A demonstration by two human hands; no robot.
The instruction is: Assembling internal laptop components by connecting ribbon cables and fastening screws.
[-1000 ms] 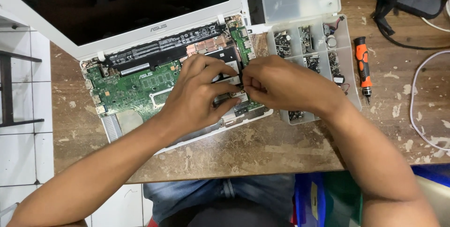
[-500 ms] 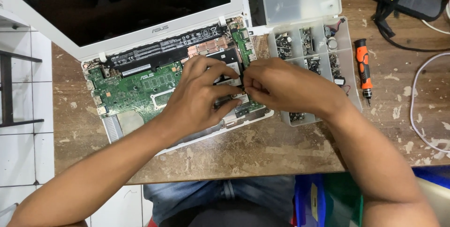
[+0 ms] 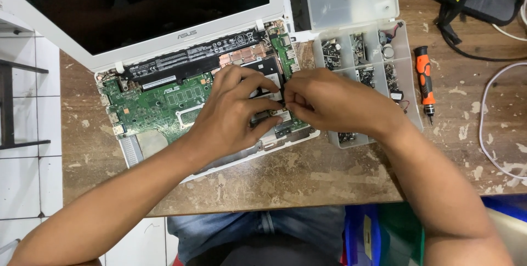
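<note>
— Laptop (image 3: pixel 181 87) first: which way is it lying?

— Long axis is running left to right across the wooden table (image 3: pixel 307 178), tilting a little so the right end is sitting lower in the view. The white lid with its dark screen (image 3: pixel 137 8) is leaning away from the person, hinge on the far side.

— How is it looking?

— White shell, top cover off. A green circuit board (image 3: pixel 159 104) is filling the left half, a long black bar is running along the hinge, and copper-coloured parts are showing beside it.

— And the hands?

— Both are working over the right half of the open base. The left hand (image 3: pixel 236 112) is resting on the internals with fingers curled down. The right hand (image 3: pixel 335 101) is pinching its thumb and fingertips together at a small part next to the left fingertips; what it is gripping, I cannot tell.

— Containers?

— A clear plastic organiser box (image 3: pixel 403 79) is sitting just right of the laptop, partly under the right wrist, its compartments holding small screws and bits. Its raised lid is holding a scrap of white paper. An orange screwdriver (image 3: pixel 424 82) is lying beside it, tip toward the person.
</note>
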